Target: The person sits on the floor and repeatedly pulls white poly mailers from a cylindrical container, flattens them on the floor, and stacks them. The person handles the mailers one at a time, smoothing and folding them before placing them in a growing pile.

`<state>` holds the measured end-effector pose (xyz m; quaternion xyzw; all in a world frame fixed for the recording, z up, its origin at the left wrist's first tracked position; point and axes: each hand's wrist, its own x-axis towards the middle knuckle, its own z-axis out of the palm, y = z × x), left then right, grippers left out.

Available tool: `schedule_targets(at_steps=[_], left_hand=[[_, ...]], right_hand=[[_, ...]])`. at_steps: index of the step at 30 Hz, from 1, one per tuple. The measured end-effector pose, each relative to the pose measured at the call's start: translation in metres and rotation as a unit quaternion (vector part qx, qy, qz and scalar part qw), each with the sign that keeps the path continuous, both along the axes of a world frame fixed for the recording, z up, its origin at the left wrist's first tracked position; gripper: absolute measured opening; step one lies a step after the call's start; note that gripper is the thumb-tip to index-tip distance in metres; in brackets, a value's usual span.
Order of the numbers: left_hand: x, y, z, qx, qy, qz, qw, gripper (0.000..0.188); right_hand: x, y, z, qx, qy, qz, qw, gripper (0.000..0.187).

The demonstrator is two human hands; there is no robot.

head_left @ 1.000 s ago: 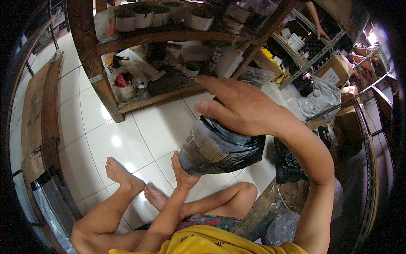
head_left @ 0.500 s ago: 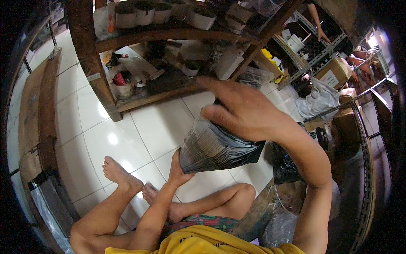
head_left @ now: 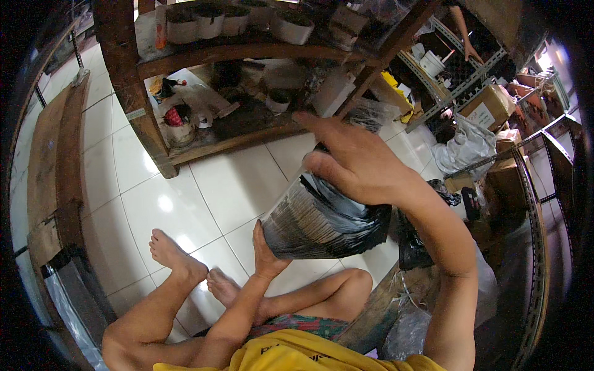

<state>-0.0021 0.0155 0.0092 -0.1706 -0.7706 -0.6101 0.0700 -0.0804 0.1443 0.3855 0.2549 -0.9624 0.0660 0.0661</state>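
Observation:
A thick stack of thin black plastic sheets, perhaps flat bags (head_left: 328,226), is held tilted above the floor before me. Its many edges fan out in ridges along the near side. My left hand (head_left: 269,253) grips the lower left end, thumb up along the edge. Over the upper end lies my right hand (head_left: 359,161), its thumb on the stack's top corner and its index finger stretched out past it. Dark plastic shows between that thumb and finger. The right hand's other fingers are hidden behind the stack.
A wooden shelf (head_left: 216,145) ahead carries several white pots (head_left: 291,28) and clutter. A wooden bench (head_left: 59,161) stands at left. To the right are a white plastic bag (head_left: 464,145), a cardboard box (head_left: 489,108) and metal racks. Another person's hand (head_left: 473,52) shows at upper right.
The stack has shifted slightly right and down, and its edges are more fanned and bowed. My right thumb has moved a little right along its top; my left hand still grips the lower end.

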Motion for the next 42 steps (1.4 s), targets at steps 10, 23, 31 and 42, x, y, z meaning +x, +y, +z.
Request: schedule_targets(at_steps=[10, 23, 31, 42], left_hand=[[-0.021, -0.022, -0.022, -0.053, 0.016, -0.073, 0.996, 0.118], [-0.005, -0.012, -0.004, 0.012, -0.012, -0.002, 1.0, 0.132], [0.001, -0.003, -0.005, 0.014, -0.013, 0.006, 1.0, 0.135], [-0.008, -0.01, 0.015, -0.017, -0.013, -0.007, 1.0, 0.133]], right_hand=[[-0.007, -0.03, 0.033, -0.019, -0.083, -0.081, 0.993, 0.063], [-0.005, -0.009, 0.027, -0.052, -0.049, -0.085, 0.994, 0.065], [-0.002, -0.009, 0.044, -0.174, -0.043, -0.112, 0.977, 0.063], [-0.018, -0.021, 0.029, -0.108, -0.056, -0.056, 0.991, 0.071]])
